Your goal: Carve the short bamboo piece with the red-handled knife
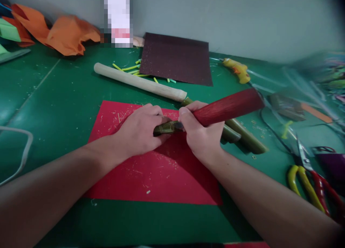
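We hold a short green bamboo piece (164,127) low over the red sheet (161,176) in the middle of the green tabletop (54,97). The fingers of our left hand (138,131) curl tight around it. Our right hand (201,136) wraps its fingers round the red-handled knife (229,106), thumb forward. The working end meets the bamboo between the hands and is mostly hidden.

Pale shavings lie scattered on the sheet, so we judge the step in hand to be paring the bamboo. The next stroke calls for a firm left grip, with the edge kept clear of those fingers.

More green stalks (245,136) lie under the right hand, a pale wooden rod (140,82) beyond. We can read no brand or writing; a patch by the wall is blurred out.
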`<state>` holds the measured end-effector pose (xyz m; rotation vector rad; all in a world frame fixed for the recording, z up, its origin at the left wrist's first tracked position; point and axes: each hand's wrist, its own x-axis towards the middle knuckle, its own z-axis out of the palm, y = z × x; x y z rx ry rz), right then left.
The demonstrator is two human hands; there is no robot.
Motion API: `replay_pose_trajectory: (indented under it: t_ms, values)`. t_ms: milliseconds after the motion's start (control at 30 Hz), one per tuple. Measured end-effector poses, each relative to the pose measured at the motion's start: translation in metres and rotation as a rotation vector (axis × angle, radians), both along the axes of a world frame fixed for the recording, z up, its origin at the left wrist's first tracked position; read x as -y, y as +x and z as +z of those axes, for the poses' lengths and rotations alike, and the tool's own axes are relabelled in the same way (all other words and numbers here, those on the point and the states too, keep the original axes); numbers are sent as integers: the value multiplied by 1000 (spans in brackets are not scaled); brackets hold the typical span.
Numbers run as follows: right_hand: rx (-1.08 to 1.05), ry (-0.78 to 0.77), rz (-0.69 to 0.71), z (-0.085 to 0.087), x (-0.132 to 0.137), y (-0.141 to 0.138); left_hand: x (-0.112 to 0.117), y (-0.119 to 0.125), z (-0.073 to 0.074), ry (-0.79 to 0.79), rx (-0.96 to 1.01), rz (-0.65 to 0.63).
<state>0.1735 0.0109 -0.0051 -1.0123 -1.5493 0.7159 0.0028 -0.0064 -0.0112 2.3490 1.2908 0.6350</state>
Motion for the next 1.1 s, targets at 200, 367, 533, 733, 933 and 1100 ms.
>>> replay_pose_trajectory:
  t_ms: [200,367,533,733,933,1100]
  values:
    - [42,1,-38,0,1,0,0,0,0,7,-8,-1]
    - [67,-51,-23,5,4,0,0,0,0,16,-8,-13]
    - [-8,-96,-39,4,4,-1,0,-1,-1,48,17,-19]
    - [16,-44,-18,0,1,0,-1,-1,-2,66,11,-16]
    - [32,-66,10,3,5,0,0,-1,-1,32,7,-26]
    - [-30,-74,-19,1,3,0,0,-1,-1,55,26,-25]
